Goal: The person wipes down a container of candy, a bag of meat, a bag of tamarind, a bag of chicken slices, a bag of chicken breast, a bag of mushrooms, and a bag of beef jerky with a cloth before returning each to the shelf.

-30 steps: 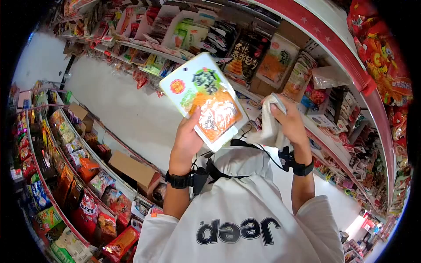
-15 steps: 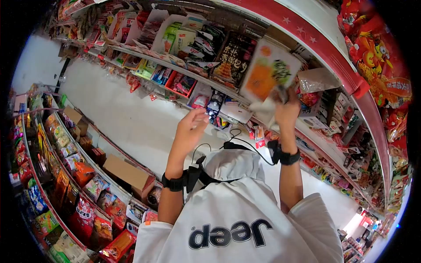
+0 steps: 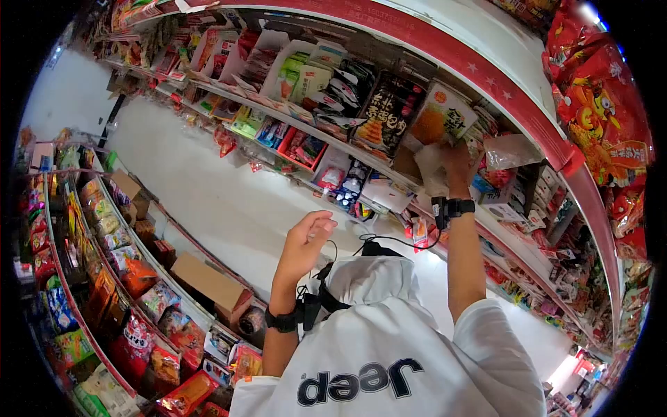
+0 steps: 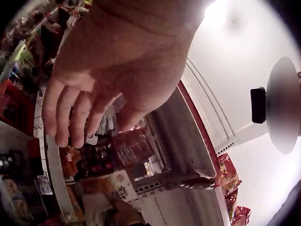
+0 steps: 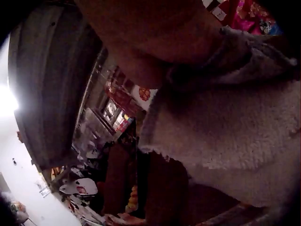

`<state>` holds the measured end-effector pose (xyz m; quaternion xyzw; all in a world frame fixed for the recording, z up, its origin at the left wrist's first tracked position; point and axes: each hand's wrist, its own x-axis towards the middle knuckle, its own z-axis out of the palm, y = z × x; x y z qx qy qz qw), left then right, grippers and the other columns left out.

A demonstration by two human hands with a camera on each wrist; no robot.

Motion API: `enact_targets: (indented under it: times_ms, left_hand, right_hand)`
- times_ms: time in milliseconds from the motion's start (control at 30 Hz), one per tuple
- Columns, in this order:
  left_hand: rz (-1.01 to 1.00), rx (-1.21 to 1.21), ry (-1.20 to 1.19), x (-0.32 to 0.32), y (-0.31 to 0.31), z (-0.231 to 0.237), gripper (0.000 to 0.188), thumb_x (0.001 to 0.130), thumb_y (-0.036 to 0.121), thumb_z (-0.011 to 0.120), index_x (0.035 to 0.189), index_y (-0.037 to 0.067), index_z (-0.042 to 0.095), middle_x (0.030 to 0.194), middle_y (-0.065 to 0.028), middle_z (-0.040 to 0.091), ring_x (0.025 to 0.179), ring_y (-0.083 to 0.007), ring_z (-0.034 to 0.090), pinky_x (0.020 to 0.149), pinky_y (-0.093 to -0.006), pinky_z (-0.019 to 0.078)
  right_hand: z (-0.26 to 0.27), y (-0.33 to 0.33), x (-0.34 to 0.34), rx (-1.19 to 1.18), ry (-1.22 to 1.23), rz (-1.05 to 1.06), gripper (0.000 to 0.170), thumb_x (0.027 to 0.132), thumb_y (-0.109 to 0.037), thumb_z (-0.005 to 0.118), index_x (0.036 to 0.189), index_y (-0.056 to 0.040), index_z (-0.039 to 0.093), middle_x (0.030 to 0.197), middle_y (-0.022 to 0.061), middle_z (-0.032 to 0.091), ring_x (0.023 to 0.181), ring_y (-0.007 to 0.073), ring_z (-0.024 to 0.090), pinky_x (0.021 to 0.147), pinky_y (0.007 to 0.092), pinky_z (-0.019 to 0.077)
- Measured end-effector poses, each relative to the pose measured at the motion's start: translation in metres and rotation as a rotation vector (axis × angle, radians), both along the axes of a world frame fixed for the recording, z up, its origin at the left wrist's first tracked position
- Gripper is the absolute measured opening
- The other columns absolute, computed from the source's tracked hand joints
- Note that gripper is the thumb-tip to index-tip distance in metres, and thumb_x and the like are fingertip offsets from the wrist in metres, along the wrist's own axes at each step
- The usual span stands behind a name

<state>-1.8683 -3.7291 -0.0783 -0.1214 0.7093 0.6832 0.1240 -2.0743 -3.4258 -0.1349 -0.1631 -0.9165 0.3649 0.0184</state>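
My right hand [image 3: 456,165] reaches in at the shelf and holds a white cloth [image 3: 432,171]. In the right wrist view the cloth [image 5: 235,127] hangs in folds below the hand [image 5: 155,37]. Just beyond its fingers, a white snack packet [image 3: 445,111] with an orange picture and dark lettering leans among the goods, partly covered by the hand. My left hand [image 3: 303,243] hovers before the shelf, holding nothing, its fingers loosely bent. The left wrist view shows the same hand [image 4: 122,70] from the palm side.
Left of the white packet stands a black snack packet [image 3: 386,115]. A clear plastic bag [image 3: 513,151] lies to its right. The shelf's red top edge [image 3: 479,73] curves overhead. Behind on the left run racks of bagged snacks [image 3: 135,340] and an open cardboard box [image 3: 212,281].
The white packet has gone from my left hand to the shelf, carried there by my right hand with the cloth. My left hand has let go and stays back; my right arm reaches farther in.
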Motion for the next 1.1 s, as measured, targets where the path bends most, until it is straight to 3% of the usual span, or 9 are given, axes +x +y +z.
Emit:
enact_targets:
  times_ms: [267, 433, 600, 667, 767, 833, 967, 1000, 1100]
  left_hand:
    - [0.009, 0.045, -0.01, 0.017, -0.014, 0.001, 0.031, 0.09, 0.023, 0.05, 0.114, 0.003, 0.051, 0.102, -0.0069, 0.061, 0.087, -0.0136, 0.056, 0.076, -0.0274, 0.0438]
    - [0.1, 0.086, -0.035, 0.037, -0.042, -0.008, 0.03, 0.091, 0.02, 0.051, 0.115, 0.002, 0.05, 0.103, -0.0077, 0.061, 0.091, -0.0147, 0.056, 0.078, -0.0276, 0.0438]
    - [0.043, 0.083, -0.045, 0.064, -0.081, -0.021, 0.037, 0.087, 0.016, 0.057, 0.12, 0.002, 0.048, 0.111, -0.0091, 0.058, 0.1, -0.0177, 0.054, 0.083, -0.0302, 0.0439]
    - [-0.029, 0.001, 0.032, 0.07, -0.089, -0.012, 0.044, 0.083, 0.017, 0.062, 0.122, 0.003, 0.046, 0.117, -0.0101, 0.054, 0.105, -0.0197, 0.052, 0.086, -0.0314, 0.0429]
    - [-0.055, -0.161, 0.2, 0.07, -0.089, 0.009, 0.057, 0.075, 0.016, 0.07, 0.125, 0.003, 0.044, 0.124, -0.0132, 0.049, 0.111, -0.022, 0.049, 0.089, -0.0324, 0.0415]
    - [-0.053, -0.239, 0.346, 0.073, -0.093, 0.018, 0.058, 0.074, 0.016, 0.07, 0.125, 0.003, 0.044, 0.122, -0.0145, 0.05, 0.11, -0.0229, 0.05, 0.089, -0.0325, 0.0416]
    - [0.142, -0.276, 0.163, 0.089, -0.116, 0.007, 0.035, 0.075, 0.011, 0.067, 0.106, -0.001, 0.055, 0.082, -0.014, 0.063, 0.077, -0.024, 0.063, 0.071, -0.0314, 0.0473]
    - [0.233, -0.29, 0.202, 0.092, -0.122, 0.007, 0.02, 0.076, 0.009, 0.064, 0.093, -0.002, 0.059, 0.065, -0.0119, 0.06, 0.061, -0.0165, 0.059, 0.06, -0.0299, 0.0464]
    - [0.207, -0.312, 0.064, 0.097, -0.15, 0.009, 0.013, 0.078, 0.008, 0.062, 0.088, 0.0, 0.061, 0.062, -0.0107, 0.058, 0.059, -0.0105, 0.054, 0.058, -0.0282, 0.0447]
  right_hand:
    - [-0.035, 0.004, -0.005, 0.331, 0.165, 0.001, 0.053, 0.078, -0.017, 0.06, 0.123, 0.0026, 0.041, 0.107, 0.0215, 0.058, 0.098, 0.0406, 0.055, 0.079, 0.0466, 0.0466]
    - [-0.033, 0.016, 0.009, 0.951, 0.504, 0.045, 0.047, 0.078, -0.012, 0.057, 0.122, 0.0018, 0.045, 0.103, 0.0213, 0.059, 0.094, 0.0412, 0.056, 0.078, 0.0467, 0.0465]
    - [0.022, -0.065, 0.084, 0.286, 0.012, 0.262, 0.031, 0.081, -0.007, 0.05, 0.111, -0.0001, 0.052, 0.099, 0.0257, 0.058, 0.092, 0.0386, 0.057, 0.079, 0.043, 0.0453]
    - [-0.003, -0.091, 0.112, 0.133, 0.249, 0.63, 0.031, 0.078, -0.001, 0.05, 0.11, -0.0007, 0.051, 0.099, 0.0238, 0.058, 0.092, 0.037, 0.056, 0.081, 0.0387, 0.0452]
    - [0.058, -0.185, 0.16, -0.44, -0.021, 1.046, 0.035, 0.077, -0.003, 0.055, 0.111, -0.0011, 0.048, 0.097, 0.0198, 0.059, 0.091, 0.036, 0.057, 0.079, 0.0364, 0.0442]
    - [0.104, -0.232, 0.18, -0.421, -0.052, 1.226, 0.026, 0.079, -0.002, 0.055, 0.103, -0.0031, 0.046, 0.091, 0.0208, 0.058, 0.089, 0.0389, 0.055, 0.074, 0.0405, 0.0437]
    - [0.076, -0.277, 0.189, -0.452, 0.011, 1.229, 0.024, 0.08, -0.01, 0.058, 0.1, -0.0012, 0.047, 0.088, 0.0212, 0.057, 0.087, 0.0387, 0.056, 0.072, 0.0413, 0.0432]
    - [0.075, -0.283, 0.191, -0.448, 0.044, 1.222, 0.025, 0.08, -0.011, 0.059, 0.099, -0.0006, 0.047, 0.088, 0.0214, 0.057, 0.087, 0.0384, 0.056, 0.072, 0.0412, 0.0432]
    - [0.079, -0.296, 0.181, -0.334, -0.054, 1.281, 0.026, 0.077, -0.01, 0.062, 0.097, -0.0009, 0.049, 0.087, 0.0198, 0.056, 0.083, 0.0367, 0.056, 0.069, 0.0377, 0.0427]
